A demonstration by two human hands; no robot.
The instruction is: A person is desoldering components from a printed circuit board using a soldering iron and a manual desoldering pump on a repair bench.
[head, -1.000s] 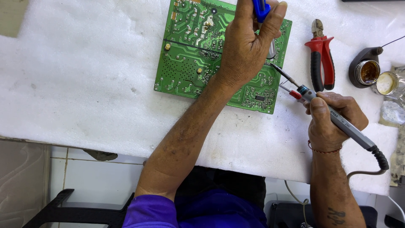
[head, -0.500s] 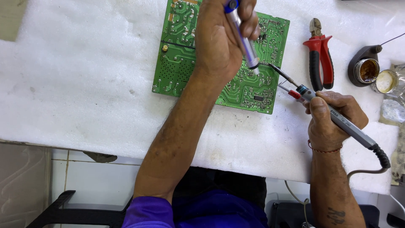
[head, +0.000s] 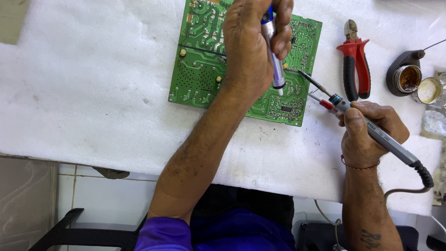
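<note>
A green circuit board [head: 200, 69] lies solder side up on white foam padding [head: 83, 93]. My left hand [head: 251, 42] is over the board, gripping a slim silver and blue desoldering pump [head: 274, 56] that points down at the board's right part. My right hand [head: 367, 132] holds a grey soldering iron [head: 371, 132] like a pen. Its dark tip [head: 309, 78] touches the board's right edge, just right of the pump's nozzle. A red-tipped probe or wire end [head: 323, 102] lies by the iron.
Red-handled cutting pliers [head: 355, 60] lie to the right of the board. Further right stand a dark round holder with brown paste [head: 406, 76] and a small open tin [head: 429, 90]. The iron's cable [head: 413, 186] runs off the table's front edge.
My left hand has turned the pump from upright at the board's top down toward the board, bringing its nozzle close to the iron's tip. The right hand and iron have barely moved.
</note>
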